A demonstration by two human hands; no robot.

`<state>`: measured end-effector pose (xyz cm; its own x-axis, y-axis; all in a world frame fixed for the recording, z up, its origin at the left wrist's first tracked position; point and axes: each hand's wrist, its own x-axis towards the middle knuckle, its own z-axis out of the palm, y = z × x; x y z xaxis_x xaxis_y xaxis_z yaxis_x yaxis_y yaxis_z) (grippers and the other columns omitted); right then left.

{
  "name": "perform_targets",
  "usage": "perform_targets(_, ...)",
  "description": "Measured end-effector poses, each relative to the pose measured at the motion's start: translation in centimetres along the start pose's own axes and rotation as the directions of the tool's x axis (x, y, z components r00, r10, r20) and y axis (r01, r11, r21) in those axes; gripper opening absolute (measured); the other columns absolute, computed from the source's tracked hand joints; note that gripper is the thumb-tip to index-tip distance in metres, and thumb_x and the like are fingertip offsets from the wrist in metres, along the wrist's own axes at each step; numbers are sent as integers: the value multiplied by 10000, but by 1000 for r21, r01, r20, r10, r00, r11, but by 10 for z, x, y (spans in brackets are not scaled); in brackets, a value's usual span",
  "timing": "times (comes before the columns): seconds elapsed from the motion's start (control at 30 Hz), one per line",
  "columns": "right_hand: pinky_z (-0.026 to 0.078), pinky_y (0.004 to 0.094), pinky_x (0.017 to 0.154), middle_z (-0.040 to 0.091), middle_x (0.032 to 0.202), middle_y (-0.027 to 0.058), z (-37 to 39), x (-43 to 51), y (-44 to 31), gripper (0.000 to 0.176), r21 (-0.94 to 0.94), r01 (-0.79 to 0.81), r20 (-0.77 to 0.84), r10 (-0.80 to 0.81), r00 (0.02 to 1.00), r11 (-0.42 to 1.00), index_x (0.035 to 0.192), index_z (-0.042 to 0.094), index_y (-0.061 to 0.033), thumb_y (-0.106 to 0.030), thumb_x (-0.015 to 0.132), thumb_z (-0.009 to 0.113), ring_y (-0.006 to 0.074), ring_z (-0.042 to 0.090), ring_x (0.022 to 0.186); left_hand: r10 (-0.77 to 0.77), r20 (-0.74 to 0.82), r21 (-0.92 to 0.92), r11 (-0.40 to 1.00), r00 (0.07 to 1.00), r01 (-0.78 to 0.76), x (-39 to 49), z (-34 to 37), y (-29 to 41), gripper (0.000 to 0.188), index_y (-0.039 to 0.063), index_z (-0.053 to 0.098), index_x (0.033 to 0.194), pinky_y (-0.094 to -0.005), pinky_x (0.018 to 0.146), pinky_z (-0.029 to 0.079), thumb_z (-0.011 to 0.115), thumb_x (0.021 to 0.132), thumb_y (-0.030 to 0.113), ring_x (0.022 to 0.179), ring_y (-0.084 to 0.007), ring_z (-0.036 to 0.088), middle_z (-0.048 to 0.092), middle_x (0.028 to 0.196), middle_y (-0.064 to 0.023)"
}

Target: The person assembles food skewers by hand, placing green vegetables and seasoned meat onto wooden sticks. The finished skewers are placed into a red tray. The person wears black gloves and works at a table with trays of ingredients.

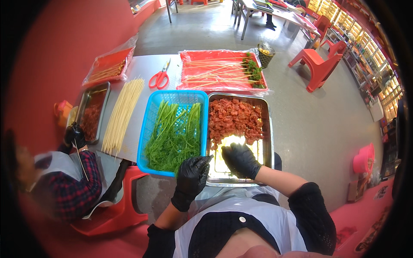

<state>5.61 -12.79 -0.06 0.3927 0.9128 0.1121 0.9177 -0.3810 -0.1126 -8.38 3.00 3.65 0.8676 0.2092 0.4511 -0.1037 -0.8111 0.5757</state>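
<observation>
My left hand (193, 177), in a black glove, is bent at the near corner where the blue plastic basket (141, 135) meets the steel tray (268, 129). Its fingertips are drawn together, and I cannot make out whether something small is between them. Feathery green herbs (174, 138), like dill, lie in the basket with their stems pointing away from me. My right hand (241, 161), gloved too, is over the bare shiny part of the tray with its fingers curled down; what they touch is hidden. Chopped raw red meat (235, 117) is heaped in the tray's far half.
Beyond stand a plastic-lined red tray (213, 74) of herb-tipped skewers and red-handled scissors (159, 77). Bamboo skewers (124, 113) lie on the metal table (137, 69). At left, a co-worker's gloved hands (75, 133) hold a skewer beside another meat tray (93, 113). A red chair (317, 66) stands right.
</observation>
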Motion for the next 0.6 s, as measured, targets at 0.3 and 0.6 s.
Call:
perform_targets(0.3,466,378,603,541,835,113,15,-34,5,185,227,-49,202,2,979,973,978,587,-164,-247,842,494,279,547,771,-6,27,27,1000,1000,5,-4,-1,-5,330,100,576,1067,-389,735,430,583,738,78,838,-298,522,561,903,-99)
perform_targets(0.6,461,399,534,549,756,146,6,-16,5,212,290,-205,174,159,972,935,1013,562,-115,-190,828,492,315,560,666,-3,18,-6,1000,1000,4,3,-4,4,293,103,590,1037,-388,725,433,590,745,83,825,-293,527,567,891,-99)
